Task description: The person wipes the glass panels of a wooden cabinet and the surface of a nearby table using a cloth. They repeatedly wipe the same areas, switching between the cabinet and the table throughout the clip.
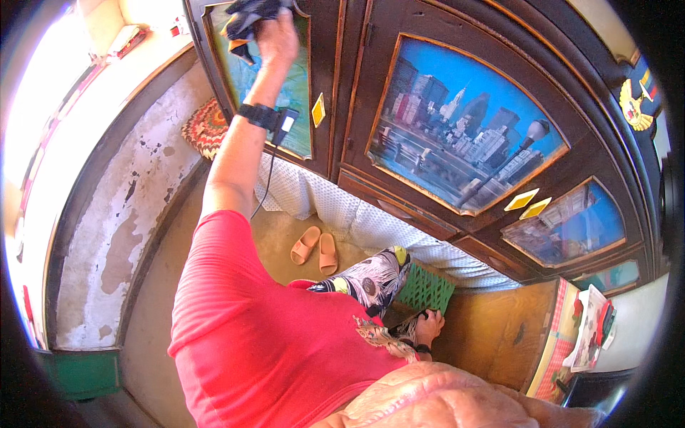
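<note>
My left hand [278, 39] is raised at the upper left, its fingers closed on a bunched dark cloth [250, 20] with a yellowish edge. The cloth lies against the green-blue picture panel [291, 85] of a dark wooden cabinet door. A black band with a small white-faced device [287, 123] and a cord sits on that wrist. Low in the view, my right hand [429, 326] is beside my patterned trousers [364, 285] and a green plastic lattice stool or crate [422, 288]. Its fingers are curled round something dark that I cannot make out.
The dark cabinet [346, 85] spans the far side, with a city-skyline panel [464, 121] and yellow handles. Orange slippers [314, 249] lie on the floor. A wooden table [492, 335] stands at right. Left are a peeling wall ledge [132, 214] and a green container [82, 374].
</note>
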Demonstrator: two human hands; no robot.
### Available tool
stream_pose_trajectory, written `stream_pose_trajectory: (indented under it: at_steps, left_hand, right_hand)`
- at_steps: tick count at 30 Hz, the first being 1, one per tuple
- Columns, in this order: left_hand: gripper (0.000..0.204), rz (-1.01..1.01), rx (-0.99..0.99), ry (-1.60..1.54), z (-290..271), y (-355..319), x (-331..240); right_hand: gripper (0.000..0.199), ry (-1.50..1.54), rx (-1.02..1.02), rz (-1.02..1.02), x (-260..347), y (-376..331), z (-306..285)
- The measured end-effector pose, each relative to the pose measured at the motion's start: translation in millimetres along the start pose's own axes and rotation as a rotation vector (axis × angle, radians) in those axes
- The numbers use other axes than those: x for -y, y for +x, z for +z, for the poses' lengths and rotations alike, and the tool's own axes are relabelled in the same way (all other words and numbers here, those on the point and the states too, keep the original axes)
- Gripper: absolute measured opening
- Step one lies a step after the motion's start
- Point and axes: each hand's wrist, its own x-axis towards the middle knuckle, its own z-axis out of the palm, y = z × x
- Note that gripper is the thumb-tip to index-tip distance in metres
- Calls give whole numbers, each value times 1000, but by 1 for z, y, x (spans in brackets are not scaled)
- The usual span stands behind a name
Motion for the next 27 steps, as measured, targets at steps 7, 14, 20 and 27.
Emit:
stream_pose_trajectory:
  at_steps: [7,14,20,27]
  left_hand:
    - [55,-349,-141,-221,-24,81,111]
    - [72,-641,-76,36,-34,91,119]
    - [54,-288,-95,5,-22,39,74]
    - [57,-44,141,1,-9,-87,-13]
  right_hand:
    - [29,27,-51,-61,-10,4,5]
    - [31,34,1,-23,-13,3,6]
    - [33,53,21,9,-13,1,3]
    - [35,-4,29,22,-14,4,5]
